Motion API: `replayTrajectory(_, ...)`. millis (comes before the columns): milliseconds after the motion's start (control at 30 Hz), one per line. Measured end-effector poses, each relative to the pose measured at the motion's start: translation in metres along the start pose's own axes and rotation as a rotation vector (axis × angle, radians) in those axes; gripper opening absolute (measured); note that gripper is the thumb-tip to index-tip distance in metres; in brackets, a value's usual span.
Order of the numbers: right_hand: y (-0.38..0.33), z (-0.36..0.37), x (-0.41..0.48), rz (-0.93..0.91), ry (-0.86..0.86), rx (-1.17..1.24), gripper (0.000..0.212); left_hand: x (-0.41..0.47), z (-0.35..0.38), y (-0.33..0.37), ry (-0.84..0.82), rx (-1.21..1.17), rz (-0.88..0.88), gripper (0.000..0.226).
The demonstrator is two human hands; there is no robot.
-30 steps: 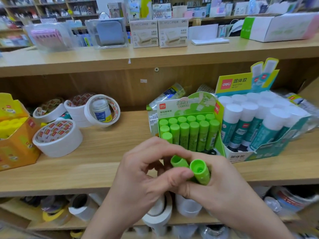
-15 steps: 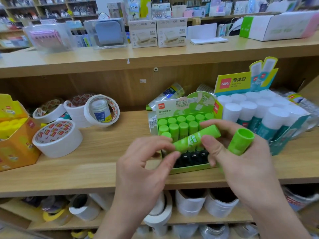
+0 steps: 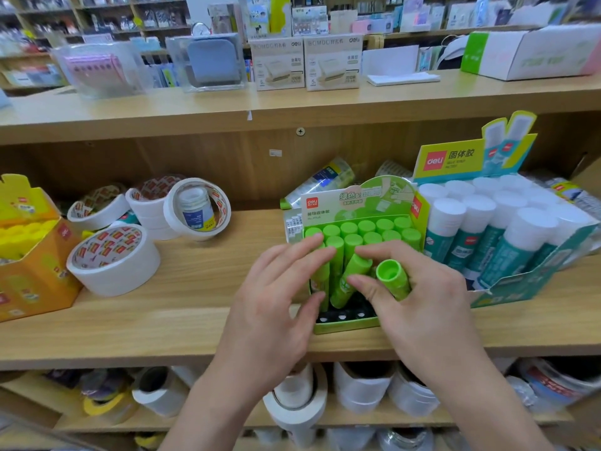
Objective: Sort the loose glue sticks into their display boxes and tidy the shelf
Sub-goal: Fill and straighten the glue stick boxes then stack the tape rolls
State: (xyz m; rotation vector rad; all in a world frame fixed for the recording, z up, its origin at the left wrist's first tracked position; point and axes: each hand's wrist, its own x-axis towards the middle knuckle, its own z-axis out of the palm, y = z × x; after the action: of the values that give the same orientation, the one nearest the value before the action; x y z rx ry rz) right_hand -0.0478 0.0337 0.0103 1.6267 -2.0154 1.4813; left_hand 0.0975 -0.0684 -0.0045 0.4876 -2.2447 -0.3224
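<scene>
The right hand (image 3: 419, 307) is closed around one loose green glue stick (image 3: 393, 279), kept in the palm with its cap end turned toward the camera, while the thumb and first finger of the same hand guide a second, tilted stick (image 3: 349, 281) down toward the green display box (image 3: 344, 327). Probably the spare stick is parked in the palm so that both can be placed without reaching away again. The left hand (image 3: 279, 307) is open, holding nothing; its fingertips (image 3: 320, 245) rest on the standing sticks at the left side of the box, I think to keep them upright while the new one goes in. The front row of the box shows empty dark holes (image 3: 341, 315), so places remain. The box stands on the wooden shelf (image 3: 195, 320), just beside the teal display box (image 3: 520, 288) of bigger white-capped sticks.
</scene>
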Motion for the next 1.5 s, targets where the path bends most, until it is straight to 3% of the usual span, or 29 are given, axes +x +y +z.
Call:
replayTrajectory(233,0.003,0.000,0.005,-0.126,-0.041,-0.025,0.031,0.000,0.000,0.001,-0.029,0.009,0.035,0.057)
replayTrajectory(400,0.002,0.005,0.007,-0.106,-0.027,0.055,0.029,-0.001,0.006,-0.002,0.010,0.074,0.082,0.051)
replayTrajectory(633,0.005,0.009,0.007,-0.134,-0.111,-0.039,0.040,-0.002,0.011,-0.004,0.068,0.144,0.110,0.044)
replayTrajectory(867,-0.007,-0.008,0.000,0.131,-0.171,0.227,0.038,0.007,0.008,0.003,0.018,0.219,0.124,0.037)
replayTrajectory(1033,-0.003,-0.023,-0.005,0.400,-0.138,0.909,0.042,0.009,0.011,0.005,-0.089,0.274,0.154,0.051)
replayTrajectory(1133,-0.005,-0.026,-0.007,0.546,-0.095,1.136,0.049,0.012,0.009,0.005,-0.056,0.255,0.162,0.050)
replayTrajectory(1367,-0.006,-0.033,-0.012,0.631,-0.148,1.194,0.038,0.011,0.007,0.007,-0.068,0.299,0.139,0.048)
replayTrajectory(1500,-0.001,-0.038,-0.016,0.585,-0.127,1.018,0.037,0.010,0.007,0.015,-0.052,0.188,0.086,0.047)
